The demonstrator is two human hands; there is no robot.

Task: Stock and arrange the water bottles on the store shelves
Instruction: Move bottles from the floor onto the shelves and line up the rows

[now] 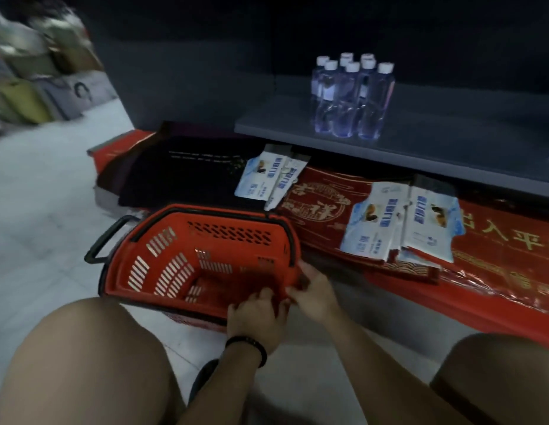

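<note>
Several clear water bottles (351, 96) with white caps stand in a tight cluster on the grey shelf (282, 124). A red shopping basket (187, 262) with a black handle sits tilted on the floor in front of me, and I see nothing inside it. My left hand (256, 314), with a dark band at the wrist, grips the basket's near right rim. My right hand (313, 291) grips the same rim corner just beside it. Both hands are far below and left of the bottles.
Under the shelf lie red printed banners (497, 265), dark cloth (181, 176) and white-blue packets (398, 222). My bare knees (83, 363) fill the lower corners. Pale floor tiles (37, 194) spread to the left, with blurred boxes (28, 96) at the far left.
</note>
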